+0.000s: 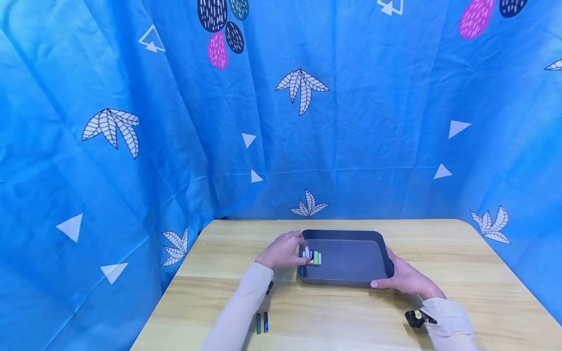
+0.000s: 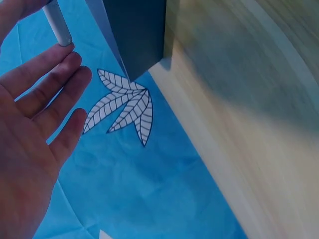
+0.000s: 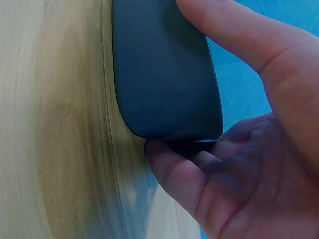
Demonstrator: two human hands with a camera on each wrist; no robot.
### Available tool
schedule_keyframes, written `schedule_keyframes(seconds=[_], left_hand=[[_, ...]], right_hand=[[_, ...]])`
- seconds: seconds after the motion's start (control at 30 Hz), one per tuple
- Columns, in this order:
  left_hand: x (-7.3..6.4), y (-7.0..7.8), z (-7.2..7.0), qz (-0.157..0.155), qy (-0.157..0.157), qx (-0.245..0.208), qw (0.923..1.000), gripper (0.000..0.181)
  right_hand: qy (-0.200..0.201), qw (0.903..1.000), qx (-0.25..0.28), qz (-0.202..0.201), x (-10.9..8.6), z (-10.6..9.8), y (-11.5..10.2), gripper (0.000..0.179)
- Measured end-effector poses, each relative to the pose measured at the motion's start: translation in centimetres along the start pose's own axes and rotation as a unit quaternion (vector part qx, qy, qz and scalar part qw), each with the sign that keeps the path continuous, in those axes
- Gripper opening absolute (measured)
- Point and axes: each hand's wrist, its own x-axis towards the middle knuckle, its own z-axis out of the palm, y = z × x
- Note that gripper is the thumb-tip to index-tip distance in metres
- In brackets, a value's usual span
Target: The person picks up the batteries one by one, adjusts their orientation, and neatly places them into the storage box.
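My left hand (image 1: 284,251) reaches over the left end of a dark grey baking tray (image 1: 351,263). It pinches a white battery (image 2: 58,24) by its ends between thumb and finger, the other fingers spread in the left wrist view. Beneath those fingertips, several batteries (image 1: 315,258) stand side by side in the tray, a bright green and a white one among them; the hand partly covers the row. At the tray's right front corner, my right hand (image 1: 406,278) holds the wall. The right wrist view has the thumb on the rim and the fingers round the corner.
Two dark batteries, one green (image 1: 258,323) and one blue (image 1: 265,322), lie on the wooden table (image 1: 333,317) beside the left sleeve. A blue patterned curtain (image 1: 373,146) hangs behind the table and along both sides.
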Motion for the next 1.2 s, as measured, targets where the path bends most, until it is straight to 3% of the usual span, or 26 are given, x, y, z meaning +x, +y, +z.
schedule_keyframes(seconds=[0.23, 0.47, 1.2], left_hand=[[1.3, 0.7, 0.4, 0.009, -0.010, 0.004, 0.9999, 0.046], [2.5, 0.9, 2.0, 0.010, -0.035, 0.011, 0.9993, 0.048], [4.4, 1.1, 4.3, 0.021, -0.062, 0.044, 0.9969, 0.043]], right_hand=[[0.005, 0.9999, 0.008, -0.008, -0.1, -0.1, -0.1, 0.131], [0.001, 1.0000, 0.005, 0.002, -0.3, 0.1, 0.1, 0.132], [0.009, 0.9997, 0.003, -0.022, 0.4, 0.1, 0.3, 0.133]])
